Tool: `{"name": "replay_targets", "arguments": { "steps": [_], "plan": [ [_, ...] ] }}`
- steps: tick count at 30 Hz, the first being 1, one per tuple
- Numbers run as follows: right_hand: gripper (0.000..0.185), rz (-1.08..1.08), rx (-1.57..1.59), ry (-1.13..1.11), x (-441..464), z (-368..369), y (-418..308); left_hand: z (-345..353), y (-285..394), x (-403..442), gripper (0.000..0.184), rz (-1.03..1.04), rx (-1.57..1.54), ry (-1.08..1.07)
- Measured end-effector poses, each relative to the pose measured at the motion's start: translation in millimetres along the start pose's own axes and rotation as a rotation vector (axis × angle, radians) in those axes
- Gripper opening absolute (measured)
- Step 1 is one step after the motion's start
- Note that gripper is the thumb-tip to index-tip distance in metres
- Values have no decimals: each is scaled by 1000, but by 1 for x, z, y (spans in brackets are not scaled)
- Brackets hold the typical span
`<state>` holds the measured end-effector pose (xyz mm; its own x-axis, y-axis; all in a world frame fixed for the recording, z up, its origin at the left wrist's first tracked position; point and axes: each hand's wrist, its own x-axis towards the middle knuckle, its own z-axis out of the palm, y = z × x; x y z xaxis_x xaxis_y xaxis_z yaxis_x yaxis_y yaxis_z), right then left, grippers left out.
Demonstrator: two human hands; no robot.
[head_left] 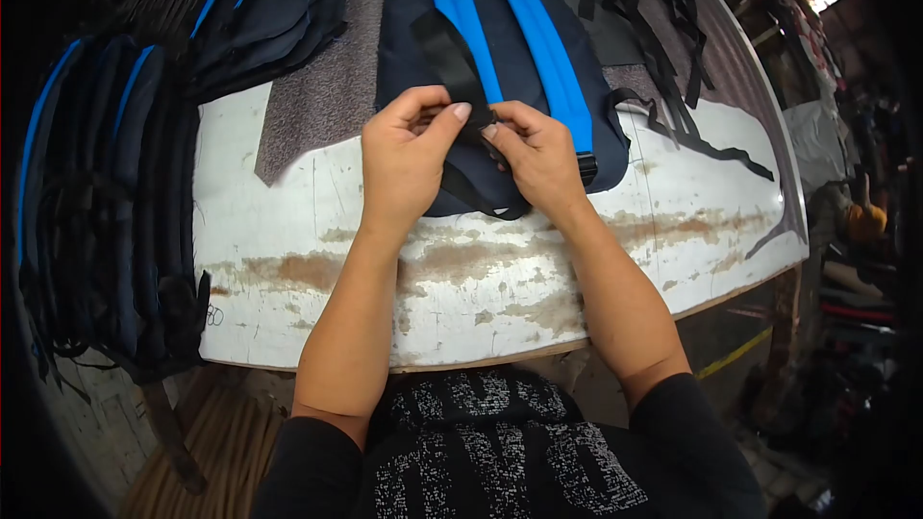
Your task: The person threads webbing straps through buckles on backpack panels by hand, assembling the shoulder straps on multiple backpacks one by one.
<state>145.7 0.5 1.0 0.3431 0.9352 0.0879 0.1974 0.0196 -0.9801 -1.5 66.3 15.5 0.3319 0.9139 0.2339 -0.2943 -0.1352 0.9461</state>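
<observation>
Black shirt (481, 423), white lettering unclear | left hand (406, 156), right hand (540, 159): both pinching black webbing (446, 56) | tabletop (471, 312) marked, seemingly "80"

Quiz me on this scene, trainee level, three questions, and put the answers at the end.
1. True or false: the left hand and right hand are pinching black webbing above the navy backpack.

2. What colour are the two wide shoulder straps?
a) red
b) bright blue
c) yellow

3. Fill in the blank: the row of bags with blue trim is at the ____ edge of the picture.

Key: 1 true; 2 b; 3 left
</observation>
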Motion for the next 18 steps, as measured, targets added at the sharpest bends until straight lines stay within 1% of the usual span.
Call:
{"name": "replay_targets", "arguments": {
  "steps": [2, 5, 8, 11, 18],
  "plan": [
    [18, 13, 12, -6, 0, 0, 0, -1, -1, 0, 15, -13, 46, -31],
    [18, 20, 19, -9, 2, -1, 2, -1, -1, 0, 16, 23, 74, -41],
    [18, 21, 22, -10, 2, -1, 3, 0, 2, -2, 15, -41, 72, -53],
    [19, 15, 10, -12, 2, -2, 3, 0, 0, -1, 16, 11, 86, -57],
    [21, 9, -52, -12, 2, -3, 1, -1, -2, -2, 17, 9, 57, -50]
  ]
}}
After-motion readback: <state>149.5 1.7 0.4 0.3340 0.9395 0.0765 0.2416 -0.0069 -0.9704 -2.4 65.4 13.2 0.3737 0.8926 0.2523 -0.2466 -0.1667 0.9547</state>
